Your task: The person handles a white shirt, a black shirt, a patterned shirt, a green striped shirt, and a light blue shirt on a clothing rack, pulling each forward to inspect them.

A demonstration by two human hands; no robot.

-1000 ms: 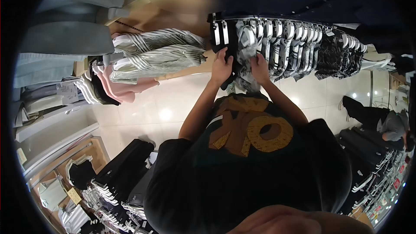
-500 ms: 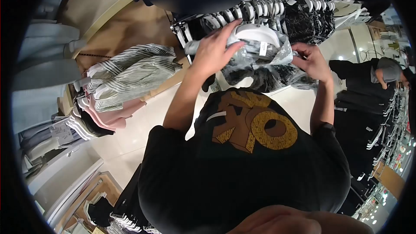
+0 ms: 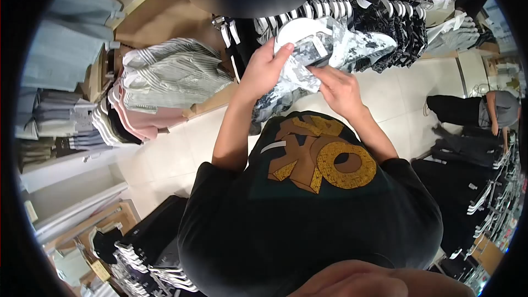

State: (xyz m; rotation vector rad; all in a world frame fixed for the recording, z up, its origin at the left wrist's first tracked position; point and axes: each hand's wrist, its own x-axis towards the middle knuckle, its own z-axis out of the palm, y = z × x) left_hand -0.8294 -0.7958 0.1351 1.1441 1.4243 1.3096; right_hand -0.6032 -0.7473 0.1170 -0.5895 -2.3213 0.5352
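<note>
One black short-sleeved T-shirt (image 3: pixel 308 225), loose cut. Chest print (image 3: pixel 319 159): large block letters, brown with mustard-yellow crackled faces, black-outlined. Right of the print, one short white bar (image 3: pixel 273 147). Sleeves: plain black, ending above the elbows. Forearms: bare.

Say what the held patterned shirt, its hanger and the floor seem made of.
Patterned shirt: thin, matte cloth, by its soft folds; fiber unclear. White hanger: probably smooth plastic, by its even, opaque color. Floor: tile with a sheen, perhaps ceramic or stone, by its straight seams.
</note>
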